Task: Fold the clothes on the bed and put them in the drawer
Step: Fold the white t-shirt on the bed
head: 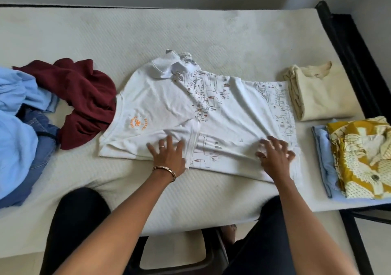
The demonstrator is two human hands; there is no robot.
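Both hands, left hand [167,158] and right hand [275,158], press spread fingers flat on the white shirt [169,96], whose tucked sleeve could slip loose and crease the fold.

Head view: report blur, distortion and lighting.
Head view: soft, even daylight, no glare; wide-angle bending curves the bed edges; right hand fingers slightly motion-blurred on the white T-shirt; left hand sharper.

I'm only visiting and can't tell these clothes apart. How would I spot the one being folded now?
Look at the middle of the bed. The white T-shirt lies flat there under the left hand and right hand. Only it has an orange palm logo and line drawings.
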